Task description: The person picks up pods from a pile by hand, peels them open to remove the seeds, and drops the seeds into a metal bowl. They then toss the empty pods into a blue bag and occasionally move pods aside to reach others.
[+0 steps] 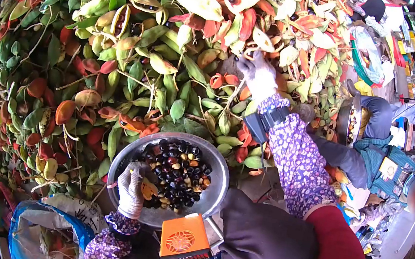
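Observation:
My left hand (130, 193), in a pale glove, is over the near left part of a metal bowl (221, 174). Its fingers are closed on a yellow-orange seed pod (149, 190). Below it in the bowl lie many glossy black seeds (172, 170), mixed with some yellowish and reddish ones. My right hand (258, 75), also gloved, reaches out to the heap of green, red and cream seed pods (173, 71). Its fingers are apart among the pods, and their tips are partly lost against them. Both arms wear purple flowered sleeves.
An orange fan-like device (184, 237) sits at the bowl's near edge. Left of it stands a blue-rimmed plastic sack (26, 209) with pod pieces inside. At right, another person (382, 161) sits beside a second bowl (344, 120). A lined green-rimmed basket (362, 64) stands farther back.

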`<state>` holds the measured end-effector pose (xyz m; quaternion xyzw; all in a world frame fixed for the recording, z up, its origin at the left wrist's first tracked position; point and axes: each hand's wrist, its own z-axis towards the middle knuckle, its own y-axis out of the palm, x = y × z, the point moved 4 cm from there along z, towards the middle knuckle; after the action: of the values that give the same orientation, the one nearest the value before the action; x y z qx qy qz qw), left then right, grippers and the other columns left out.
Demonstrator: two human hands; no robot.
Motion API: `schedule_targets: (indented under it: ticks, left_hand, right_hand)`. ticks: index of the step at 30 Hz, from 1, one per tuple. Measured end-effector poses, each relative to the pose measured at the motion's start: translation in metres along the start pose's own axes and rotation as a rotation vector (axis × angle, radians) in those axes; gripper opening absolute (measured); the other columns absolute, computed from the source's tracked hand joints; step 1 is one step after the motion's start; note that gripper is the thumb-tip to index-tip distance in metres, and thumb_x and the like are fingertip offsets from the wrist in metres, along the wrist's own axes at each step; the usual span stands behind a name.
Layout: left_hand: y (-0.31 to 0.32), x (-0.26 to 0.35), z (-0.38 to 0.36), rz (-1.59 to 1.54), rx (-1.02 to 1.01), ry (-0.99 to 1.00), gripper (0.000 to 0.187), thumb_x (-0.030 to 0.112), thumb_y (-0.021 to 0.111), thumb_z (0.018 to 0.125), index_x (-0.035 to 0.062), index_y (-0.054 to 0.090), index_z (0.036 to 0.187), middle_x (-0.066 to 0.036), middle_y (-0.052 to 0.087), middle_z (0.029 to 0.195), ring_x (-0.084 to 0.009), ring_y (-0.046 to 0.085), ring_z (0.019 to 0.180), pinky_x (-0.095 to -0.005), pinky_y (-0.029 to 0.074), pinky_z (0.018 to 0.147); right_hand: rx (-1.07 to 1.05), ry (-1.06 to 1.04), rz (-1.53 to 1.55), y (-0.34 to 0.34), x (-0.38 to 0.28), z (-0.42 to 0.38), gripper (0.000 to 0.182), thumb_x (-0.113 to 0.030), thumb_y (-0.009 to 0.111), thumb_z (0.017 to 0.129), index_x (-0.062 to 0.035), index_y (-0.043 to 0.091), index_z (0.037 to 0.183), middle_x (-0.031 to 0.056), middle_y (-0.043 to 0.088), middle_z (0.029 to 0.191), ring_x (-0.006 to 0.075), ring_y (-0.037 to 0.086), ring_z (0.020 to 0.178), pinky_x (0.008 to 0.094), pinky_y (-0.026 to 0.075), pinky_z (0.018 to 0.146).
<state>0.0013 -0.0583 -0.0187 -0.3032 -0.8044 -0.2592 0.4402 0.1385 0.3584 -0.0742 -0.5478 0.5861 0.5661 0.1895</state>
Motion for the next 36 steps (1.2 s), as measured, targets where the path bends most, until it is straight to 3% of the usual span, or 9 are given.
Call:
schedule_targets:
  ticks: [3,9,14,19,21,23,26,30,36]
  left_hand:
    - [0.0,0.005,0.0,-0.002,-0.045,-0.027,0.031,0.033,0.05,0.099,0.0028,0.06,0.099,-0.005,0.062,0.079,-0.0122,0.058,0.071,-0.0251,0.046,0.066]
    - [0.014,0.007,0.012,-0.134,-0.112,-0.102,0.017,0.012,0.054,0.092,0.0002,0.059,0.104,-0.003,0.062,0.087,-0.0106,0.057,0.079,-0.0246,0.046,0.075]
    - [0.033,0.009,0.02,-0.08,-0.257,-0.141,0.037,0.022,0.06,0.088,-0.003,0.056,0.115,-0.007,0.064,0.095,-0.0128,0.059,0.08,-0.0257,0.048,0.075]
    - [0.044,-0.006,0.009,-0.35,-0.554,-0.288,0.065,0.045,0.066,0.083,-0.0017,0.047,0.123,-0.007,0.061,0.089,-0.0138,0.06,0.079,-0.0264,0.049,0.072]
    - [0.036,-0.033,0.001,-0.402,-0.467,-0.323,0.072,0.055,0.067,0.081,0.0015,0.049,0.126,-0.004,0.063,0.095,-0.0143,0.059,0.083,-0.028,0.048,0.076]
    - [0.015,-0.037,0.007,-0.285,-0.088,-0.186,0.052,0.022,0.072,0.081,0.0039,0.051,0.126,-0.002,0.062,0.11,-0.0143,0.059,0.098,-0.0304,0.047,0.088]
    - [-0.012,-0.015,0.013,-0.243,-0.23,-0.108,0.055,0.006,0.077,0.074,0.0038,0.054,0.124,-0.003,0.061,0.116,-0.0137,0.058,0.104,-0.0291,0.048,0.09]
    - [-0.014,-0.03,-0.004,-0.534,-0.369,-0.18,0.046,0.035,0.066,0.087,0.0051,0.056,0.12,0.001,0.057,0.114,-0.0138,0.057,0.095,-0.0286,0.047,0.084]
    - [-0.004,-0.012,0.017,-0.619,-0.234,-0.179,0.044,0.037,0.063,0.09,0.0043,0.055,0.119,-0.005,0.062,0.109,-0.0141,0.056,0.102,-0.0315,0.044,0.092]
  right_hand:
    - [-0.125,0.095,-0.06,-0.015,-0.005,-0.025,0.024,-0.027,0.045,0.097,-0.0066,0.053,0.107,0.0061,0.056,0.09,0.0168,0.057,0.079,0.0373,0.049,0.072]
    - [-0.013,-0.014,-0.632,0.001,-0.019,-0.142,0.021,-0.018,0.049,0.098,0.0002,0.056,0.09,0.0041,0.059,0.075,0.0126,0.058,0.057,0.0257,0.046,0.051]
    - [-0.32,-0.013,-0.824,0.057,-0.04,-0.21,0.016,-0.005,0.048,0.096,0.0023,0.056,0.108,0.0021,0.057,0.077,0.0089,0.054,0.062,0.0231,0.046,0.056]
    - [-0.819,0.036,-0.898,0.103,-0.019,-0.233,0.028,-0.017,0.059,0.094,0.0028,0.056,0.114,0.0086,0.061,0.081,0.0148,0.062,0.07,0.0293,0.05,0.062]
    - [-0.937,-0.232,-0.914,0.121,-0.001,-0.237,0.03,-0.017,0.061,0.092,0.002,0.057,0.115,0.0119,0.063,0.082,0.0218,0.065,0.071,0.0332,0.051,0.064]
    - [-1.058,-0.055,-0.972,0.131,0.009,-0.237,0.031,-0.017,0.062,0.09,0.0012,0.057,0.114,0.0153,0.064,0.085,0.0301,0.065,0.074,0.0359,0.051,0.067]
    - [-1.19,-0.116,-1.055,0.134,0.027,-0.235,0.034,-0.015,0.063,0.087,0.0012,0.055,0.115,0.0165,0.065,0.087,0.0335,0.065,0.08,0.039,0.051,0.071]
    - [-1.261,-0.057,-1.168,0.147,0.041,-0.238,0.042,-0.021,0.066,0.085,-0.0015,0.052,0.121,0.0161,0.064,0.1,0.033,0.065,0.085,0.0392,0.05,0.075]
    - [-1.21,-0.324,-1.001,0.154,0.037,-0.242,0.052,-0.017,0.069,0.084,-0.0052,0.049,0.13,0.0131,0.064,0.095,0.031,0.065,0.078,0.0386,0.052,0.068]
